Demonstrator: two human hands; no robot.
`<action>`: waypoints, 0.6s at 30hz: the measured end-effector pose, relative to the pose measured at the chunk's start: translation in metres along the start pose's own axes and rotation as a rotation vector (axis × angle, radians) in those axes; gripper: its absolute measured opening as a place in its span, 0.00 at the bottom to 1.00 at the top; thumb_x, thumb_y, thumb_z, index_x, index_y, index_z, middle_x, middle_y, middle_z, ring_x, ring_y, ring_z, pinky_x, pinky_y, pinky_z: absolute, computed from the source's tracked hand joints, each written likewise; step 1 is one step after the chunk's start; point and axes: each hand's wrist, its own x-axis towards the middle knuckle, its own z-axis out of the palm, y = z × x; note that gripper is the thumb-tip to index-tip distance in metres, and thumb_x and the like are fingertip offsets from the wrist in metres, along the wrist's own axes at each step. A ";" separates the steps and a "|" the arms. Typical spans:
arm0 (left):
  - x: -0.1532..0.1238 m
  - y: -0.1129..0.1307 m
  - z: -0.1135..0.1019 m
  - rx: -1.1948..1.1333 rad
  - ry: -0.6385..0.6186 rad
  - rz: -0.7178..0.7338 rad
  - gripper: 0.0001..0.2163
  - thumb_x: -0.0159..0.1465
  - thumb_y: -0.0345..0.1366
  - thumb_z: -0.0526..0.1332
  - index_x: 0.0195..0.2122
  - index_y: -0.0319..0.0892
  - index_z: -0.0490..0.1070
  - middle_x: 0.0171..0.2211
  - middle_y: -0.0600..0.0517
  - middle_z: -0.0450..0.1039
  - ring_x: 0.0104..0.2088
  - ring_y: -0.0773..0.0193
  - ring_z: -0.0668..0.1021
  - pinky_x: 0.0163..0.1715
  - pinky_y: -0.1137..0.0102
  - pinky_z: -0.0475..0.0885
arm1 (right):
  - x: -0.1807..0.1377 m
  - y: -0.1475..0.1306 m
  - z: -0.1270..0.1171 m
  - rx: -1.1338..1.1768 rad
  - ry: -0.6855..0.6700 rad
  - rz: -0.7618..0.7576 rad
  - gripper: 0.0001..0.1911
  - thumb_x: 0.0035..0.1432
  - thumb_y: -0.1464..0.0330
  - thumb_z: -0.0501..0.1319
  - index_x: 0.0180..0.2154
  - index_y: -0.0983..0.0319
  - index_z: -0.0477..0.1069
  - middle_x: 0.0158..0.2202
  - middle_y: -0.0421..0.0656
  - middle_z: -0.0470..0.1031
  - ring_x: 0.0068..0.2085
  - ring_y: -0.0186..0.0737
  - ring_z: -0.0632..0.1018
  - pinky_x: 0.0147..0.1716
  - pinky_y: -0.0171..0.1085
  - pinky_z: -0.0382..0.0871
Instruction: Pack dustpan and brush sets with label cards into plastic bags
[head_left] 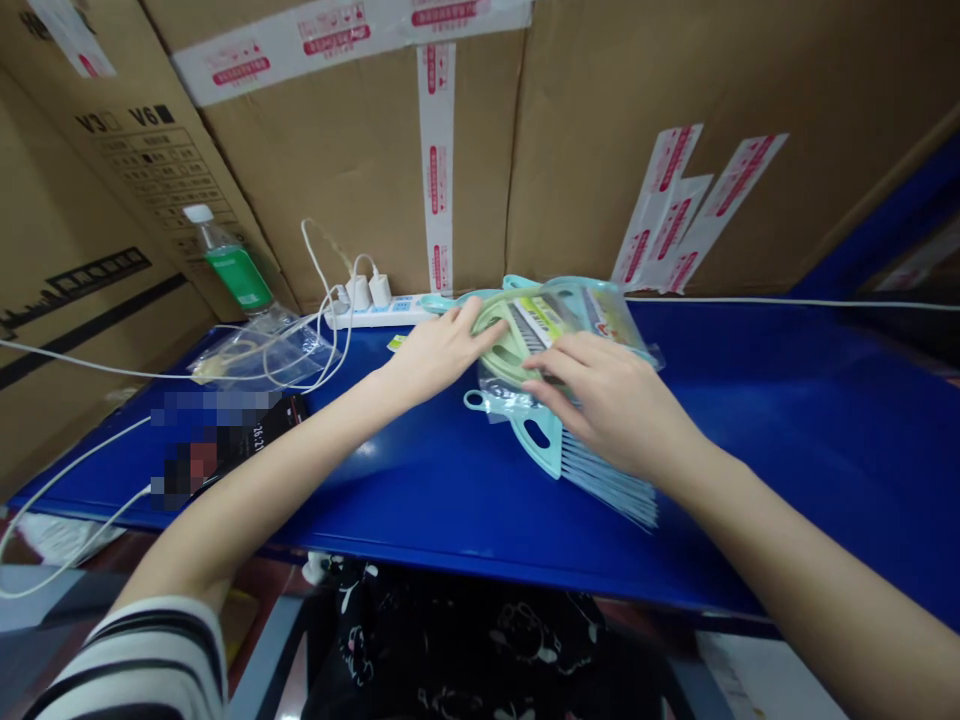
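With our two hands, we are working over one green dustpan [499,362]. Our left hand [444,348] is gripping its left rim, thumb over the front; our right hand [600,395] is laying its curled fingers on the right side (whether it is grasping, we cannot tell). The dustpan is sitting near the back of the blue table [420,490], with one yellow-green label [546,318] showing on its packet.

Just in front, one light blue brush [592,470] is pointing its bristles toward the lower right. Light blue pieces [520,283] are showing behind, too overlapped for us to count.

Farther left, one power strip [412,312] is carrying two white charger blocks [370,292]. Beyond it we are seeing one clear bottle [238,270] with a green label, one crumpled plastic bag [259,352] and one dark device [271,428], partly blurred out.
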 end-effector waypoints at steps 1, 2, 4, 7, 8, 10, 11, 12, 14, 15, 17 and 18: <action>-0.011 -0.003 0.002 0.004 -0.019 -0.017 0.25 0.66 0.22 0.44 0.64 0.43 0.56 0.51 0.37 0.65 0.41 0.56 0.78 0.31 0.68 0.73 | 0.000 0.001 0.000 0.029 0.007 0.042 0.15 0.66 0.64 0.50 0.40 0.60 0.74 0.36 0.49 0.75 0.39 0.48 0.75 0.38 0.44 0.69; -0.024 -0.006 0.004 0.005 -0.035 -0.019 0.25 0.66 0.22 0.45 0.64 0.45 0.56 0.52 0.37 0.65 0.41 0.56 0.78 0.30 0.68 0.74 | -0.001 0.002 0.000 0.045 0.013 0.077 0.15 0.65 0.62 0.52 0.42 0.60 0.74 0.37 0.50 0.75 0.41 0.49 0.75 0.39 0.45 0.69; -0.049 -0.010 0.008 0.003 -0.032 -0.035 0.26 0.65 0.21 0.47 0.63 0.46 0.58 0.53 0.38 0.65 0.40 0.57 0.78 0.34 0.65 0.76 | -0.002 0.003 0.003 0.073 -0.004 0.112 0.15 0.62 0.61 0.55 0.45 0.62 0.73 0.39 0.51 0.74 0.42 0.52 0.75 0.39 0.47 0.69; -0.086 -0.012 0.018 -0.035 0.022 -0.058 0.27 0.62 0.19 0.48 0.62 0.45 0.60 0.53 0.38 0.65 0.40 0.57 0.78 0.37 0.64 0.77 | -0.004 -0.001 0.009 0.208 -0.125 0.115 0.15 0.59 0.64 0.57 0.46 0.63 0.72 0.39 0.51 0.74 0.39 0.49 0.76 0.35 0.44 0.69; -0.097 -0.012 0.022 -0.041 0.027 -0.068 0.28 0.62 0.18 0.48 0.62 0.45 0.60 0.53 0.38 0.66 0.39 0.58 0.79 0.37 0.64 0.77 | -0.004 -0.004 0.011 0.275 -0.175 0.119 0.14 0.59 0.67 0.55 0.45 0.63 0.71 0.37 0.49 0.74 0.36 0.46 0.76 0.33 0.41 0.68; -0.117 -0.011 0.029 -0.056 0.038 -0.074 0.28 0.61 0.18 0.47 0.61 0.46 0.60 0.53 0.40 0.67 0.38 0.59 0.79 0.37 0.65 0.77 | -0.004 -0.010 0.014 0.376 -0.254 0.140 0.13 0.58 0.72 0.53 0.44 0.62 0.70 0.32 0.43 0.73 0.29 0.39 0.74 0.29 0.37 0.66; -0.125 -0.010 0.032 -0.059 0.046 -0.085 0.28 0.62 0.18 0.47 0.61 0.47 0.60 0.53 0.40 0.67 0.37 0.60 0.79 0.36 0.65 0.77 | -0.003 -0.012 0.016 0.391 -0.274 0.153 0.13 0.57 0.74 0.52 0.43 0.62 0.70 0.29 0.42 0.72 0.27 0.38 0.72 0.28 0.37 0.65; -0.133 -0.010 0.035 -0.062 0.050 -0.092 0.28 0.62 0.19 0.46 0.61 0.47 0.60 0.53 0.40 0.67 0.36 0.60 0.79 0.35 0.65 0.77 | -0.002 -0.015 0.016 0.378 -0.276 0.162 0.13 0.57 0.74 0.53 0.42 0.61 0.70 0.28 0.41 0.72 0.27 0.38 0.72 0.28 0.37 0.64; -0.144 -0.010 0.041 -0.066 0.074 -0.104 0.28 0.63 0.20 0.46 0.61 0.48 0.59 0.53 0.40 0.67 0.37 0.59 0.80 0.33 0.66 0.77 | -0.001 -0.019 0.017 0.326 -0.261 0.152 0.09 0.56 0.72 0.55 0.39 0.61 0.71 0.28 0.42 0.72 0.32 0.42 0.72 0.31 0.38 0.64; -0.148 -0.009 0.043 -0.069 0.086 -0.107 0.28 0.63 0.20 0.45 0.62 0.48 0.59 0.53 0.41 0.68 0.38 0.58 0.80 0.34 0.66 0.76 | -0.001 -0.020 0.017 0.324 -0.258 0.141 0.08 0.56 0.71 0.56 0.37 0.61 0.72 0.28 0.43 0.72 0.34 0.43 0.72 0.32 0.39 0.64; -0.153 -0.009 0.045 -0.079 0.115 -0.108 0.27 0.63 0.20 0.45 0.62 0.49 0.59 0.53 0.42 0.68 0.40 0.57 0.80 0.35 0.66 0.76 | 0.001 -0.023 0.017 0.410 -0.290 0.148 0.07 0.59 0.69 0.55 0.36 0.60 0.71 0.28 0.42 0.72 0.33 0.42 0.72 0.31 0.38 0.63; -0.155 -0.009 0.046 -0.086 0.129 -0.104 0.27 0.63 0.20 0.46 0.61 0.49 0.59 0.53 0.42 0.69 0.41 0.57 0.80 0.35 0.66 0.76 | 0.001 -0.025 0.018 0.483 -0.320 0.177 0.08 0.60 0.67 0.54 0.36 0.60 0.70 0.27 0.41 0.72 0.30 0.40 0.71 0.29 0.38 0.62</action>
